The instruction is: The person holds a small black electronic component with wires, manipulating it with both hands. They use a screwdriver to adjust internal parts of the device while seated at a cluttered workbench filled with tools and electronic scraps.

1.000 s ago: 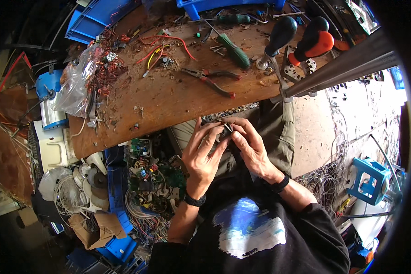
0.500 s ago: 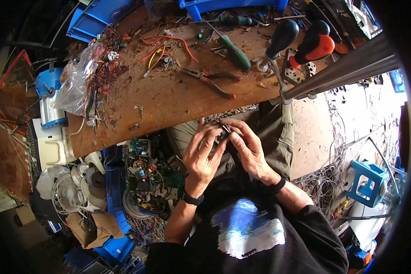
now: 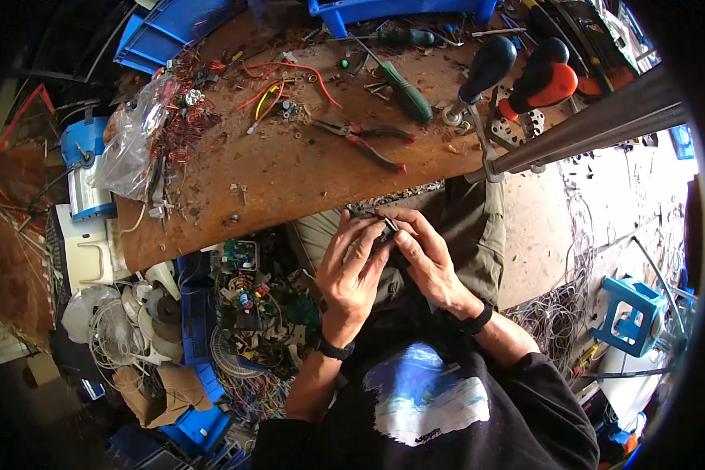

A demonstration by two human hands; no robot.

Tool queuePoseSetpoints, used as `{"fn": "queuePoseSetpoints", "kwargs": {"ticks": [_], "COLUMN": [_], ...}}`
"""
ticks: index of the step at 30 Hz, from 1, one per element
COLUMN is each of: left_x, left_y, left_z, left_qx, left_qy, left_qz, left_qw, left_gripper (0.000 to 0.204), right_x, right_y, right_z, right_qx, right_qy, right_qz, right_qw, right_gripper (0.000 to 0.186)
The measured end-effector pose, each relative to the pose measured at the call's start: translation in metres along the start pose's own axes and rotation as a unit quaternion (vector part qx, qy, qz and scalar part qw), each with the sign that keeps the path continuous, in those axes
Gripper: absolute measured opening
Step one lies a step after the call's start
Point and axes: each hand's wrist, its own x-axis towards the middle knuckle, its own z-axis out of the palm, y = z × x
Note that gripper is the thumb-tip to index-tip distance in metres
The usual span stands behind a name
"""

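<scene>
A small dark part (image 3: pixel 385 229) with a shiny light edge sits between my two hands, over my lap just off the bench's front edge. My left hand (image 3: pixel 351 266) closes on it from the left, fingers bent around its side. From the right, my right hand (image 3: pixel 425 257) pinches it between thumb and fingers. Most of the part is covered by fingers, so its kind does not show. On the bench beyond lie pliers (image 3: pixel 362 139) with red and black handles, jaws toward the left. A green-handled screwdriver (image 3: pixel 406 94) lies behind them.
A metal post (image 3: pixel 595 125) slants over the bench's right side, near a lever tool with a black-and-orange handle (image 3: pixel 542 84). Copper scraps and a clear plastic bag (image 3: pixel 133 149) lie at left. Circuit boards (image 3: pixel 262 301) heap below left; a blue stool (image 3: pixel 630 313) stands right.
My left hand and wrist have shifted slightly to the right. Both hands still hold the small dark part at nearly the same place.
</scene>
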Motion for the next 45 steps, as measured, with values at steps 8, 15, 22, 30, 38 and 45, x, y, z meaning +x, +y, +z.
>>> {"fn": "queuePoseSetpoints", "kwargs": {"ticks": [8, 15, 22, 30, 38, 45], "left_x": [0.001, -0.006, 0.015, 0.011, 0.015, 0.037], "left_y": [-0.007, -0.012, 0.017, 0.038, 0.037, 0.024], "left_z": [0.011, 0.008, -0.008, -0.008, -0.009, -0.024], "left_qx": [-0.011, -0.012, 0.015, 0.024, 0.05, 0.083], "left_qy": [0.032, 0.056, 0.05, 0.046, 0.02, -0.049], "left_qz": [0.026, -0.001, 0.025, 0.005, -0.002, -0.036], "left_qw": [0.999, 0.998, 0.998, 0.999, 0.999, 0.995], "left_gripper": [0.041, 0.045, 0.045, 0.042, 0.039, 0.036], "right_x": [0.001, 0.006, 0.011, 0.008, 0.01, 0.013], "right_y": [-0.004, -0.001, 0.004, 0.01, 0.002, -0.012], "right_z": [0.006, 0.012, -0.003, -0.018, -0.017, -0.011], "right_qx": [-0.024, 0.034, 0.205, 0.343, 0.347, 0.291], "right_qy": [0.044, 0.035, -0.019, -0.121, -0.08, -0.057], "right_qz": [-0.008, 0.011, 0.026, 0.077, 0.122, 0.156], "right_qw": [0.999, 0.999, 0.978, 0.928, 0.927, 0.942], "right_gripper": [0.04, 0.038, 0.033, 0.037, 0.042, 0.047]}}
